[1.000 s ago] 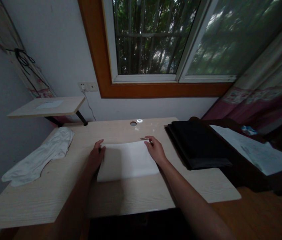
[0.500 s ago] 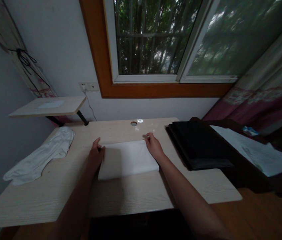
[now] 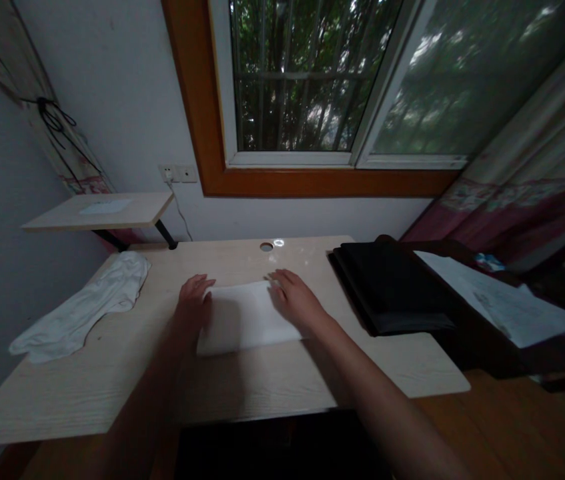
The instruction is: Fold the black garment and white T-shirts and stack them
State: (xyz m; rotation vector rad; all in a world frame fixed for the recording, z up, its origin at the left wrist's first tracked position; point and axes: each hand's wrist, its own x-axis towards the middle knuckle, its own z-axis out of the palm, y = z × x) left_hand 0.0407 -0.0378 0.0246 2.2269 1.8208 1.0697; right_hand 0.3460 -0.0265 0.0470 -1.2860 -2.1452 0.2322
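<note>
- Folded cloth (image 3: 247, 317) lay flat on the desk (image 3: 287, 383), before you.
- Your left hand (image 3: 195, 300) was at its left edge, fingers loosely spread, thumb apart.
- Your right hand (image 3: 295, 297) was over its right part, fingers spread; contact could not be told.
- Crumpled cloth (image 3: 87, 310) lay left, black stack (image 3: 387, 283) right.

Dimly lit, with a wood-framed window (image 3: 307, 87) at upper centre, pale wall (image 3: 117, 87) at upper left, patterned curtain (image 3: 517, 180) at right, light desk (image 3: 72, 400) across lower centre, brown floor (image 3: 492, 433) at lower right.
</note>
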